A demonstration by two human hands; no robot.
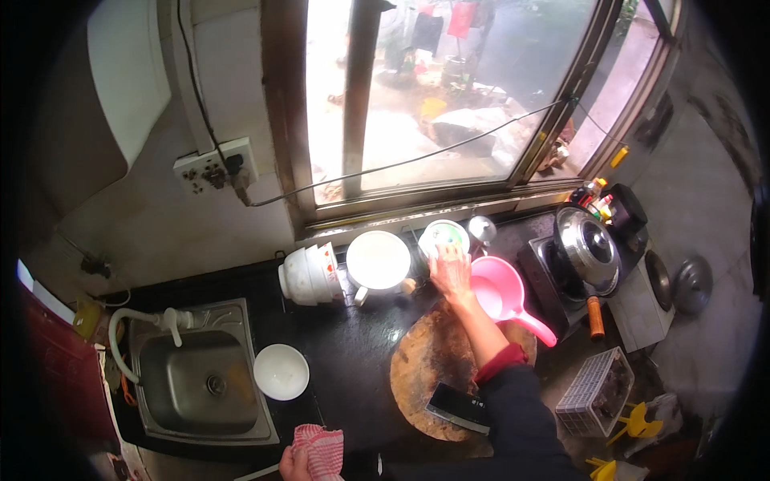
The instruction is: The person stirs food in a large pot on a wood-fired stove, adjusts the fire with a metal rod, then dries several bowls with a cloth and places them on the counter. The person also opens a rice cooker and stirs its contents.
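My left hand [295, 464], at the bottom edge of the view, holds a red-and-white checked cloth [320, 450]. My right hand [452, 270] is stretched forward over the near rim of a small round white container [428, 231] with green inside or on top. Its fingertips are partly hidden, so their grip is unclear. Beside that wrist rests a pink plastic dipper [499, 279], handle towards me. Beneath my forearm lies a round wooden chopping board [415, 367] bearing a cleaver [455, 404], whose handle my sleeve hides.
Left is a steel sink [180, 379] with a white faucet [173, 324]; a white bowl [281, 371] stands beside it. Stacked bowls [310, 275] lie sideways near a large white handled container [378, 261]. A lidded wok [586, 246] sits on the stove at right, its wooden handle [595, 318] jutting out.
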